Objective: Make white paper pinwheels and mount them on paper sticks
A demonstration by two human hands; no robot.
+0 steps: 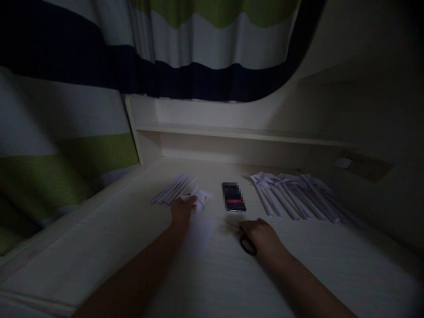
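My left hand [182, 210] is closed on a folded piece of white paper [202, 198], pinched between thumb and fingers. A pale, blurred sheet-like patch [198, 236] shows just below that hand; I cannot tell whether it joins the folded piece. Right of it, my right hand [263, 236] grips a pair of scissors [244, 240] with black handles, the blades pointing left, low over the table. Several thin white paper sticks [174, 189] lie side by side beyond my left hand. A dark phone [233, 197] lies between and beyond the hands.
At the right, several rolled white paper sticks with folded tops [294, 198] lie in a row. A low shelf [232, 132] runs along the back of the pale table [132, 274]. Striped curtains [205, 48] hang behind and at the left. A wall plate [364, 165] is at the right.
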